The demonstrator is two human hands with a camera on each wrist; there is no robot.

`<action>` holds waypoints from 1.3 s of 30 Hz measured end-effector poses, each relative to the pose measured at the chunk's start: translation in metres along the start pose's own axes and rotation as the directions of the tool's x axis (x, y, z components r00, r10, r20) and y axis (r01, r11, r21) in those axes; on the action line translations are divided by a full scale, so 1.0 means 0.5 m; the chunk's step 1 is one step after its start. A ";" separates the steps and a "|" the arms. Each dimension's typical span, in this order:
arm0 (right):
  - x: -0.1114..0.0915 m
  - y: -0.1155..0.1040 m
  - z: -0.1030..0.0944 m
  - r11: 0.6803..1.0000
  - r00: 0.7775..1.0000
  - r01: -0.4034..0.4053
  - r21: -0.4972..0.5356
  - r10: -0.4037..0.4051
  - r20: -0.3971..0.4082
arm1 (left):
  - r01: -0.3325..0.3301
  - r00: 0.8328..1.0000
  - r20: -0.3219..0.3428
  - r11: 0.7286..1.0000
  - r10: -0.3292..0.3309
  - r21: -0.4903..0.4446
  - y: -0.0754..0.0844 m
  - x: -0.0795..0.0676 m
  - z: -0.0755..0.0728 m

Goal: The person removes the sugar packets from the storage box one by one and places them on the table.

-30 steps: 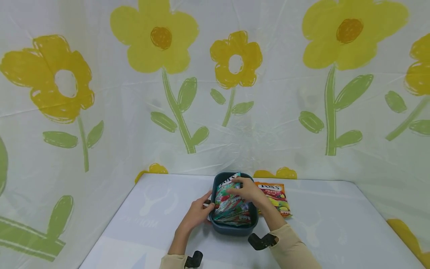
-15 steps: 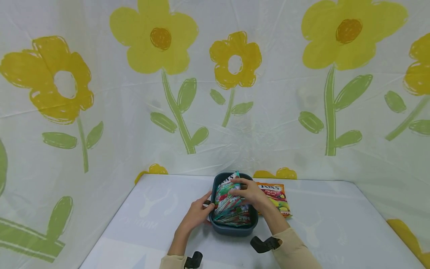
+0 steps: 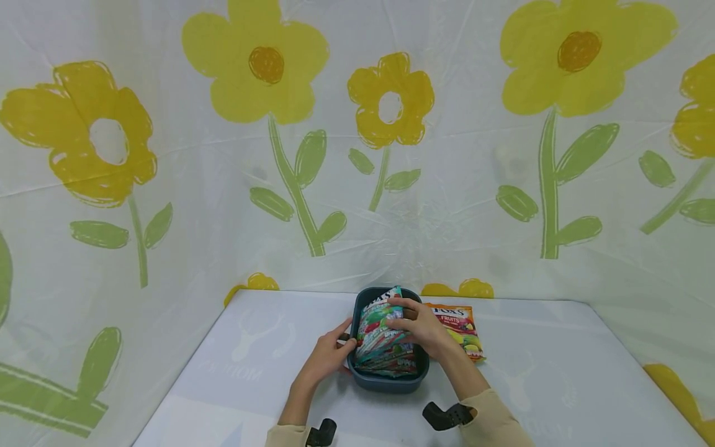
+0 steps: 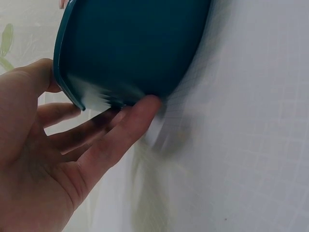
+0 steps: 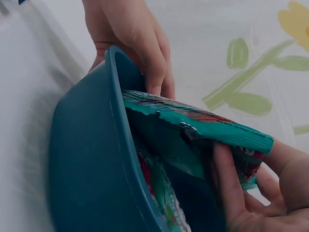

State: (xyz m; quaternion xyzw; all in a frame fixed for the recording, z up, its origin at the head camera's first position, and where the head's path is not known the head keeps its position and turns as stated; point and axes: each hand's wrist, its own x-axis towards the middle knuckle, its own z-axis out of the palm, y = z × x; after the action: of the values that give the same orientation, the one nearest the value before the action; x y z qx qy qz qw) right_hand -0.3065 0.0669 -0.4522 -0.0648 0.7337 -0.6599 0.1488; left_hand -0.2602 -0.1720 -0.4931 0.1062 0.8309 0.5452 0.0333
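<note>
A teal packet (image 3: pixel 371 335) is being held tilted within the blue tub (image 3: pixel 388 383), its right edge being pinched by the right hand (image 3: pixel 427 329). The tub's left wall is being gripped by the left hand (image 3: pixel 326 349). An orange packet (image 3: pixel 469 338) is lying just right, on the surface (image 3: pixel 547 372). The teal packet is seemingly being made light, soft and slippery by its crinkled film; its flat edge seal is offering the surest hold.

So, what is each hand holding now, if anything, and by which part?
The right hand holds the green bag by its right side; the left hand holds the blue tub by its left rim and outer wall.
</note>
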 end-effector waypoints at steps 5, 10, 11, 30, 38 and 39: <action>-0.008 0.001 -0.003 1.000 1.000 0.007 0.002 -0.007 0.006 | 0.010 1.000 -0.008 1.000 -0.010 0.029 -0.001 0.003 0.002; -0.014 0.010 -0.009 1.000 1.000 0.021 -0.004 -0.020 0.018 | -0.002 1.000 -0.005 1.000 0.002 0.031 -0.004 0.002 0.001; -0.015 0.012 -0.011 1.000 1.000 0.022 0.000 -0.022 0.017 | -0.006 1.000 -0.005 0.999 0.006 0.033 -0.004 0.002 0.001; -0.039 0.021 -0.049 0.997 0.996 0.077 0.001 -0.077 0.039 | -0.003 1.000 -0.011 0.999 0.004 0.051 -0.004 0.007 0.000; -0.052 0.022 -0.060 0.996 0.995 0.092 -0.013 -0.091 0.049 | 0.004 1.000 0.003 0.999 -0.004 0.049 -0.003 0.003 0.002; -0.053 0.023 -0.062 0.995 0.994 0.095 -0.013 -0.094 0.051 | 0.006 1.000 0.005 0.999 -0.006 0.048 -0.002 0.003 0.002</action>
State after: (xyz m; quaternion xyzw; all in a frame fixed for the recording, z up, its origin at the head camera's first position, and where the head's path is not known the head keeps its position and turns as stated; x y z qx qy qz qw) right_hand -0.2894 0.1053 -0.4573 -0.1172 0.7307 -0.6588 0.1353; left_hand -0.2616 -0.1713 -0.4945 0.1059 0.8438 0.5250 0.0346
